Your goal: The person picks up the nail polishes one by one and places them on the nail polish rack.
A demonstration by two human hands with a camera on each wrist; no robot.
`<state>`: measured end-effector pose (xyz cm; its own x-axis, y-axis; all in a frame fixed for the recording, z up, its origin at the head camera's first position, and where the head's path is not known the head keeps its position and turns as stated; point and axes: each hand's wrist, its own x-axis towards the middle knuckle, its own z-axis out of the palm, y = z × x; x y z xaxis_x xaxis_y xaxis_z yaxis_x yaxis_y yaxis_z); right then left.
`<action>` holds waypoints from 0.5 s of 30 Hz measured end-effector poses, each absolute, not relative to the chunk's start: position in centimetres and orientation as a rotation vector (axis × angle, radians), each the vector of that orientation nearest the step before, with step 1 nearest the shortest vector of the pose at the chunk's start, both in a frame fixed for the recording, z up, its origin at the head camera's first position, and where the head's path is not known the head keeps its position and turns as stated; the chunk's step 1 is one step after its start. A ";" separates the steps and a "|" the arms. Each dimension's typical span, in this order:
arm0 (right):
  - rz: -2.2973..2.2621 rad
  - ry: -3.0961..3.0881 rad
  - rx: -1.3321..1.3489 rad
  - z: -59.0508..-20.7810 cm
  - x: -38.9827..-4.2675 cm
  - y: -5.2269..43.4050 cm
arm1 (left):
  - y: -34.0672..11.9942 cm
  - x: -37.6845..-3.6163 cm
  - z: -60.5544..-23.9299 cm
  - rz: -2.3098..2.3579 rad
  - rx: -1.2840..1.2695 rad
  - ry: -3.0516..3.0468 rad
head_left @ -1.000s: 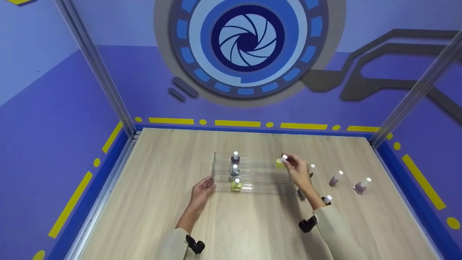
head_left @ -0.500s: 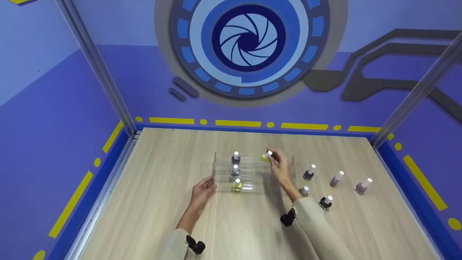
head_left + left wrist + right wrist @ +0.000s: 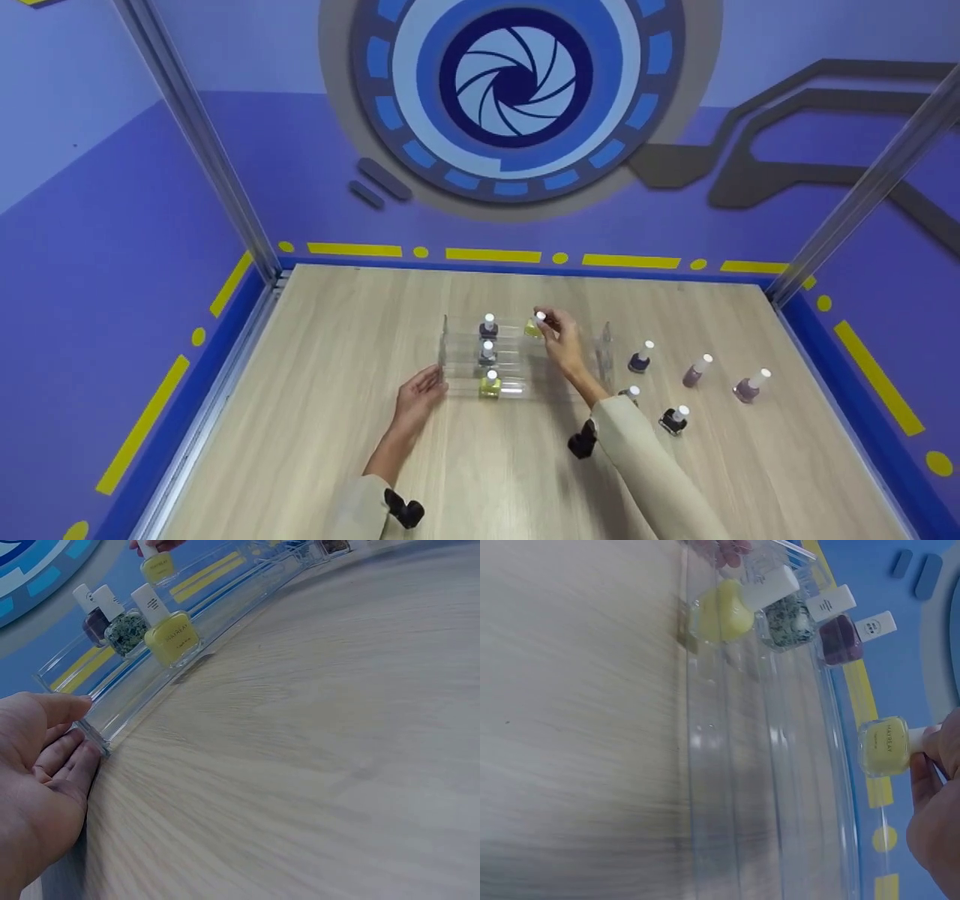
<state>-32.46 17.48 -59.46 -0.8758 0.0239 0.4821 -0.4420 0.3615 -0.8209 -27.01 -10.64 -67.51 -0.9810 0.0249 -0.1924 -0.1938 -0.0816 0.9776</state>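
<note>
A: While the right hand (image 3: 561, 346) hung over the rack's (image 3: 450, 352) back tier, which way did the bottle (image 3: 533, 327) lie from its fingers (image 3: 930, 741)?

B: Just left of them, toward the rack's middle. Fingers were clamped on the white cap; the yellow body stuck out beyond the fingertips, so the long axis ran roughly sideways, tilted, not upright. Can't tell if the base touched the tier yet.

A: Nearest neighbour?

B: Dark bottle (image 3: 488, 327) on the same back tier, to its left, with a gap between. In front of that, a speckled one (image 3: 487, 352) on the mid tier, then a second yellow one (image 3: 490, 384) on the front tier.

A: Left hand (image 3: 420, 390)?

B: At the rack's left end, fingers straight, lightly apart, tips touching the end wall, palm on the tabletop (image 3: 315, 420). It was well apart from the held bottle; right hand was the nearer by far.

A: Any writing?

B: Label on the held bottle in the right wrist view, approx. "MAYBEAU" or similar, too blurred to be sure. Same style label on the front yellow one; caps on the dark and speckled bottles had small print, unreadable.
</note>
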 end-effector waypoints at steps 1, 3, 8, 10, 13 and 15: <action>1.521 -2.214 0.382 -59.6 -32.4 17.4 | -10.6 -27.0 -67.5 2.201 -0.186 2.022; 1.518 -2.216 0.416 -59.6 -32.1 17.2 | -10.4 -26.9 -67.5 2.211 -0.178 2.019; 1.542 -2.246 0.458 -57.6 -30.9 16.6 | -10.5 -26.7 -67.5 2.224 -0.118 1.973; 1.548 -2.282 0.465 -56.6 -30.5 16.7 | -10.5 -26.7 -67.6 2.231 -0.105 1.958; 1.601 -2.313 0.472 -55.9 -30.3 16.9 | -10.5 -26.7 -67.5 2.234 -0.114 1.961; 1.650 -2.305 0.454 -55.9 -30.3 16.9 | -10.6 -26.7 -67.5 2.225 -0.125 1.983</action>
